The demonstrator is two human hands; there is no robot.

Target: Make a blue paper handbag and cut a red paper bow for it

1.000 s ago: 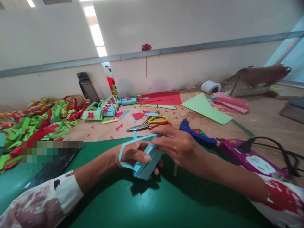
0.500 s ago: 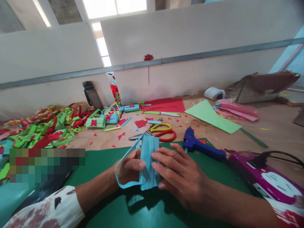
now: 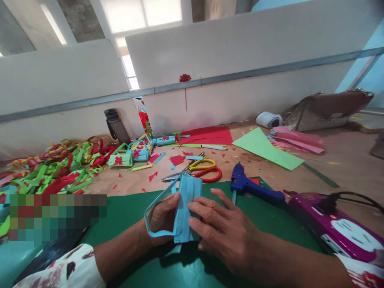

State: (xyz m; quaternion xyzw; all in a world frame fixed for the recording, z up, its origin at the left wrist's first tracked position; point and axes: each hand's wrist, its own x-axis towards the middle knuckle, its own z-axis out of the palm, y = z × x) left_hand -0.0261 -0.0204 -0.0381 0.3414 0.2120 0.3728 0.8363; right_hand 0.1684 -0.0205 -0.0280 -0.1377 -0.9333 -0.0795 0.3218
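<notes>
A small folded blue paper bag (image 3: 186, 210) with a looped paper strip for a handle is held upright between my two hands. My left hand (image 3: 163, 212) grips it from the left and behind, the thumb near its upper edge and the strip looping around the fingers. On the right side, the fingers of my right hand (image 3: 219, 224) press against the front and edge of the bag, the index finger raised a little. Below lies a green cutting mat (image 3: 126, 212). Scissors (image 3: 207, 170) with yellow and red handles rest just beyond the bag.
A blue glue gun (image 3: 255, 188) lies right of my hands, beside a purple power strip (image 3: 339, 224). Finished little paper bags (image 3: 120, 160) and a heap of coloured paper pieces (image 3: 66, 164) are at left. Green paper (image 3: 267, 150), red paper (image 3: 207, 135) and a bottle (image 3: 117, 126) stand farther back.
The bag has turned slightly in my hands, and my left thumb has moved up along its edge. My right fingers have shifted a little to the left across its front.
</notes>
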